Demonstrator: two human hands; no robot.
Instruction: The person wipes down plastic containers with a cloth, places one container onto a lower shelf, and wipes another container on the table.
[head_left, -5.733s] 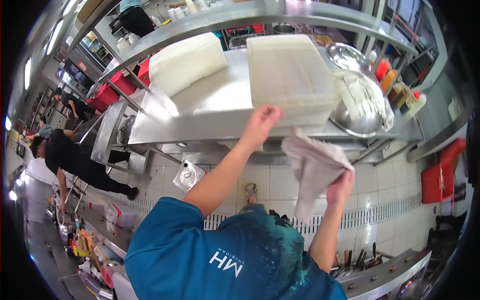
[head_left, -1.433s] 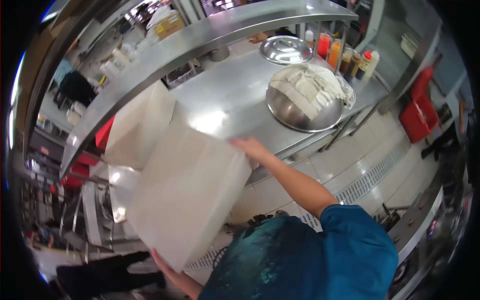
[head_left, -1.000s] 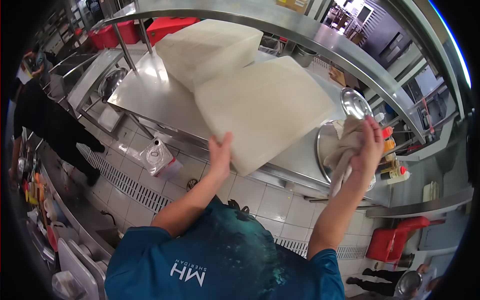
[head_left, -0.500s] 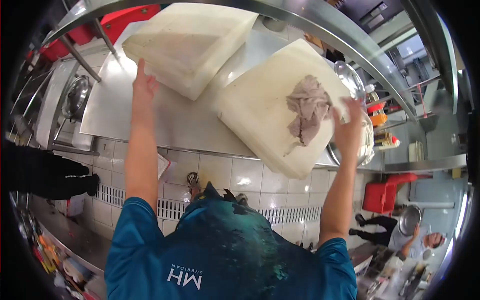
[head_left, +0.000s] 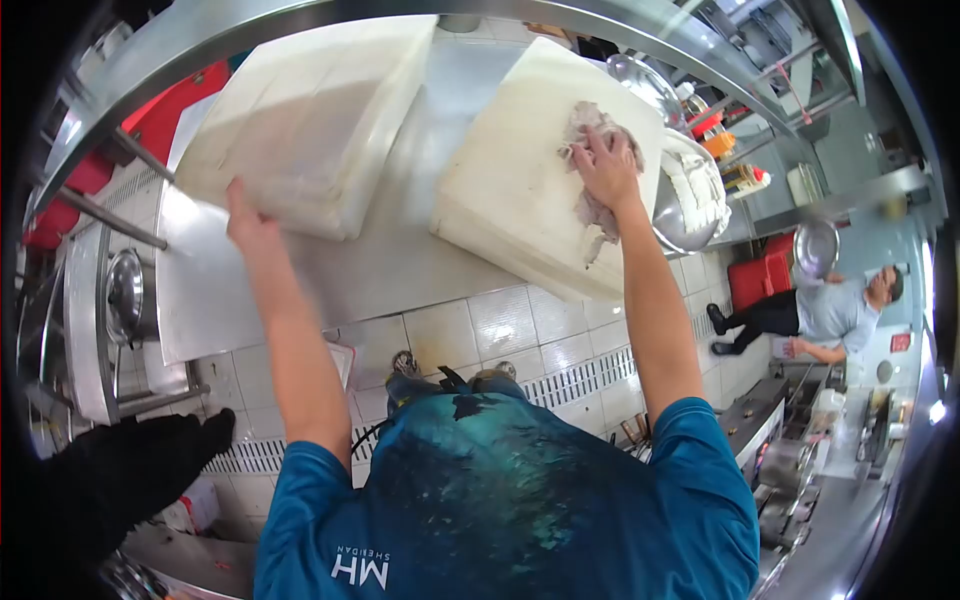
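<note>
Two thick off-white cutting boards, a left one (head_left: 300, 110) and a right one (head_left: 510, 170), lie on the steel table (head_left: 350, 275). My left hand (head_left: 252, 220) is at the near edge of the left board, fingers curled against it; part of the grip is hidden. On the right board lies a crumpled greyish cloth (head_left: 590, 118). My right hand (head_left: 608, 172) rests on this cloth, its fingers bent over the folds. A tail of the cloth hangs toward the board's near edge.
A steel bowl with white cloth (head_left: 695, 190) stands right of the boards, near several bottles (head_left: 745, 180). Steel shelf rails (head_left: 500, 10) cross above the table. A person (head_left: 835, 310) holding a round metal pan (head_left: 816, 250) stands at the right. Another person's dark clothing (head_left: 130, 480) shows at the left.
My right hand has come down from beside the cloth onto it. My left hand has moved to the left board's near edge. The view has shifted, and the person at right appears more upright.
</note>
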